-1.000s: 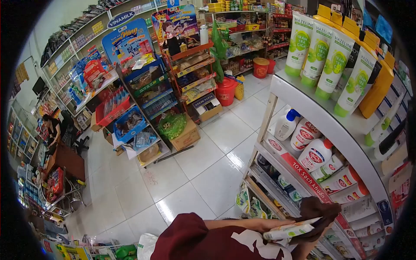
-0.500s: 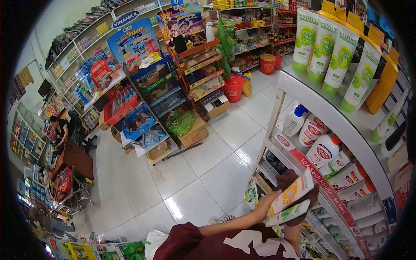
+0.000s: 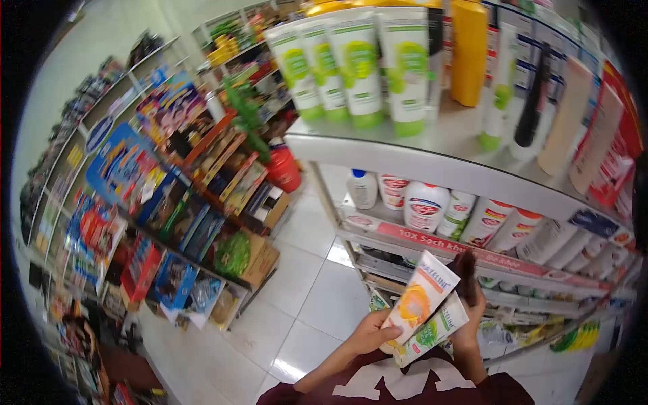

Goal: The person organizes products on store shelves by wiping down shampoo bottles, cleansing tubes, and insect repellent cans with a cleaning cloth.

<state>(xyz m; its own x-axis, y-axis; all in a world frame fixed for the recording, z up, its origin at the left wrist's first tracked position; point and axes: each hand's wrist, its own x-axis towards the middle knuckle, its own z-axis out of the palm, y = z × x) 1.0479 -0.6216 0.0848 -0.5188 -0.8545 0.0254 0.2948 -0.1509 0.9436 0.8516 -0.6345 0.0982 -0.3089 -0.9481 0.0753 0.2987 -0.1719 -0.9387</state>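
Note:
My left hand is closed on a white-and-orange Hazeline tube, its thumb pressed on the lower front. A white-and-green Hazeline tube lies slanted beside it, between my two hands, partly covered by the orange one. Behind the tubes my right hand is closed, with a dark brown, cloth-like piece sticking up from it. Both hands are in front of my dark red shirt, close to the shelf unit.
Several green-capped tubes stand on the shelf top, beside a yellow bottle. White bottles line the shelf below. Snack racks and a red bucket are across the tiled floor. A person is at far left.
My view has swung right toward the shelf. The tubes have turned so their printed fronts face me. More of my right hand shows, with the brown piece now above it.

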